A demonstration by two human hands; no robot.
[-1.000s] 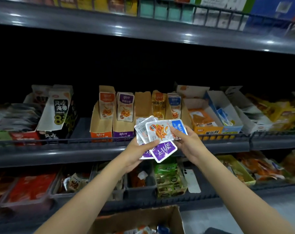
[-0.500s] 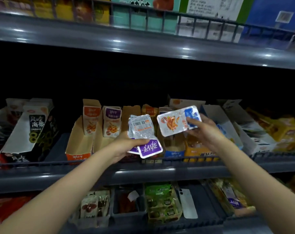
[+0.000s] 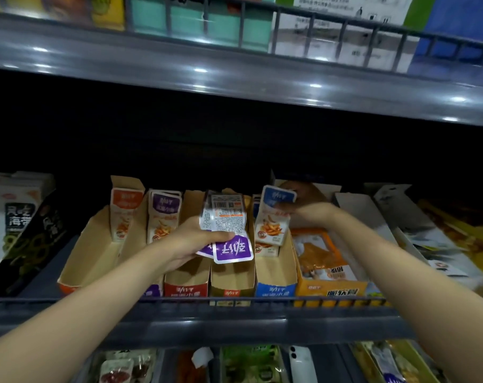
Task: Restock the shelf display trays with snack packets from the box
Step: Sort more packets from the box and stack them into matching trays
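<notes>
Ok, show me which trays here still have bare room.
Bare floor shows in the orange-front tray ahead of its upright packets, and in the red-front tray and gold-front tray under the left hand. The blue-front tray has room at the front. Crowded: the orange box right of it, filled.
</notes>
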